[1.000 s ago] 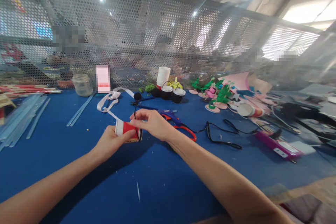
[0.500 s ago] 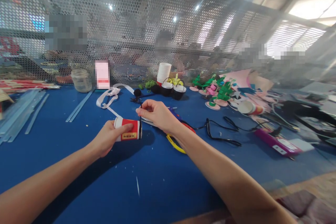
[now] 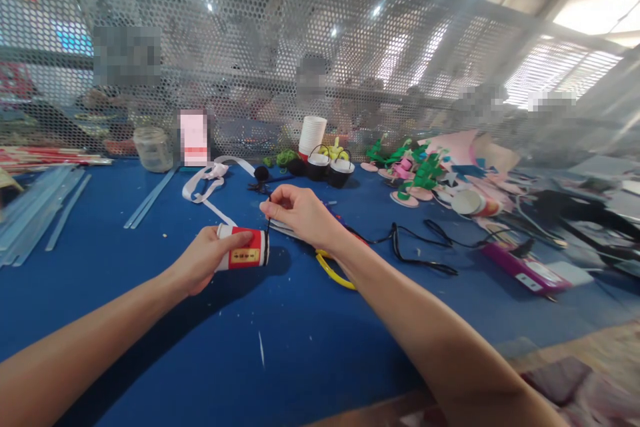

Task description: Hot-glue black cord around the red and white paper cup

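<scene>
Red and white, the paper cup [image 3: 245, 257] is held sideways over the blue table [image 3: 300, 353] in the left hand's [image 3: 204, 259] grasp. Black cord [image 3: 267, 241] circles its right end; the right hand [image 3: 303, 215] pinches the strand just above. Beyond the cup lie white ribbon [image 3: 218, 213] and a small black ball [image 3: 261, 174].

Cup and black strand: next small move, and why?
Probably carry the black strand a little further around the end of the cup, beside the part already there. The left hand holds the cup on its side, and the right hand pinches the strand, which runs straight up from that end to the fingertips.
</scene>
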